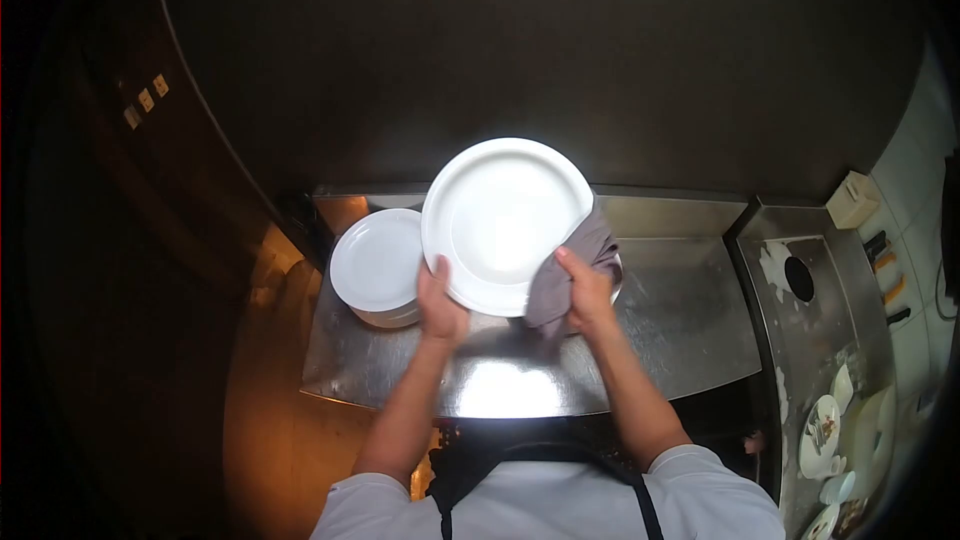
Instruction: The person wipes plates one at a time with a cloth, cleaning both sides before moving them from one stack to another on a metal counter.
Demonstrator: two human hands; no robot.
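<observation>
A large round white plate (500,205) is held up above the steel counter, its face toward me. My left hand (441,305) grips the lower left rim, thumb on the front. At the lower right rim, my right hand (588,290) holds a grey-mauve cloth (552,292) pinched over the plate's edge. The fingers of both hands are partly hidden behind. To the left stands a stack of white plates (378,260) on the counter. Part of another white rim shows behind the cloth, just right of my right hand.
The stainless steel counter (680,330) runs under my hands, with a dark wall (560,60) behind it. On the right, another steel surface (800,325) has a round dark hole (799,279) and used dishes (822,435). Several knives (885,265) hang at the far right.
</observation>
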